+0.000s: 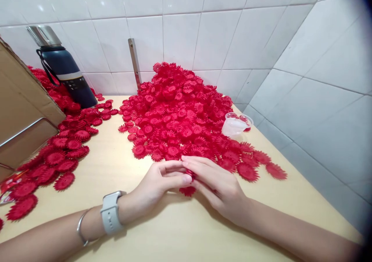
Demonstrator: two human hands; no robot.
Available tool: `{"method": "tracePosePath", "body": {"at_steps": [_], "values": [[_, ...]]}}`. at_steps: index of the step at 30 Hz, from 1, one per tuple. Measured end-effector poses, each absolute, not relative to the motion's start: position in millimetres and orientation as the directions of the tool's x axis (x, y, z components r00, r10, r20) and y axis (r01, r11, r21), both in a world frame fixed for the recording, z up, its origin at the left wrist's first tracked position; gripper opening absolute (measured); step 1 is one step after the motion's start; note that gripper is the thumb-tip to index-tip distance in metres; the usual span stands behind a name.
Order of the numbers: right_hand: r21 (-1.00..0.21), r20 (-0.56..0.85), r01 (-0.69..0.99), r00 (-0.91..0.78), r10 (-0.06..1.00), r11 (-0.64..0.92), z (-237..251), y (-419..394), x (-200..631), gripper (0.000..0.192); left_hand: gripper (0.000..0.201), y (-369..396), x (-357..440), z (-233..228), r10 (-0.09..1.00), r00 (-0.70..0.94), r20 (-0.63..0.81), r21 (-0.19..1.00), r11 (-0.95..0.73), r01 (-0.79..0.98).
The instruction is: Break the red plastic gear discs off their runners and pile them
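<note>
Head view, places given from the big red pile:

- Big red pile (181,111): toothed red plastic flower discs, heaped against the tiled wall at the back of the wooden table (122,165); I judge it heaped there to leave bare table on its near side for my hands.
- My left hand (158,182): just in front of the pile's near edge, thumb and fingers pinched on a red disc (188,190), holding it low over the table.
- My right hand (216,184): beside the left, at the same near edge, fingers closed over the same disc from above; both hands meet on it, so most of it is hidden and only a toothed rim shows below my fingers. Whether it is one piece or two pressed together, I cannot tell.
- Watch (112,211) and bangle (81,227): on my left wrist.
- Clear plastic cup (236,124): at the pile's right edge, tipped; contents hard to make out.
- Dark flask (65,70): left of the pile, against the wall.
- Second spread of discs (62,153): left of the pile, apart from it.
- Cardboard box (20,103): far left, cut off by the frame.
- Metal strip (135,62): behind the pile, upright against the wall; purpose unclear.
</note>
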State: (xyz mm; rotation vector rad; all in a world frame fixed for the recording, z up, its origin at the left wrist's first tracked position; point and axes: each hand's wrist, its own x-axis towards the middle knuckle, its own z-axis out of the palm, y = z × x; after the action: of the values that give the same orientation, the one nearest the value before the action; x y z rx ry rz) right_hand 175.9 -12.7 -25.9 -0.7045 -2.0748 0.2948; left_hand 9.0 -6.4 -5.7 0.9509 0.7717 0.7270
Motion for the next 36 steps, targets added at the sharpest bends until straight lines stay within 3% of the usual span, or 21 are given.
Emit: {"method": "tracePosePath", "body": {"at_steps": [6, 12, 18, 24, 31, 36], "values": [[-0.501, 0.638, 0.462, -0.374, 0.673, 0.732, -28.4, -12.1, 174.0, 0.062, 0.026, -6.2, 8.7, -5.1, 0.842, 0.434, -0.32, 0.9, 0.413, -0.138], [-0.437, 0.66, 0.446, -0.432, 0.615, 0.781, -28.9, -12.4, 175.4, 0.057, 0.006, -6.8, 8.9, -0.3, 0.87, 0.427, -0.248, 0.943, 0.318, -0.101], [-0.419, 0.676, 0.4, -0.461, 0.574, 0.815, -32.4, -12.4, 174.3, 0.063, 0.01, -8.1, 8.4, -4.8, 0.855, 0.46, -0.238, 0.95, 0.303, -0.071], [-0.444, 0.676, 0.395, -0.441, 0.59, 0.804, -30.3, -13.4, 174.6, 0.039, 0.021, -6.2, 9.4, -6.4, 0.823, 0.51, -0.251, 0.916, 0.373, -0.151], [-0.414, 0.715, 0.345, -0.45, 0.535, 0.843, -24.2, -15.5, 175.8, 0.036, 0.016, -7.6, 10.1, -7.2, 0.809, 0.535, -0.245, 0.895, 0.401, -0.197], [-0.432, 0.674, 0.372, -0.472, 0.568, 0.822, -23.2, -13.7, 175.8, 0.038, 0.017, -7.1, 10.5, -4.5, 0.818, 0.518, -0.249, 0.901, 0.392, -0.186]]}}
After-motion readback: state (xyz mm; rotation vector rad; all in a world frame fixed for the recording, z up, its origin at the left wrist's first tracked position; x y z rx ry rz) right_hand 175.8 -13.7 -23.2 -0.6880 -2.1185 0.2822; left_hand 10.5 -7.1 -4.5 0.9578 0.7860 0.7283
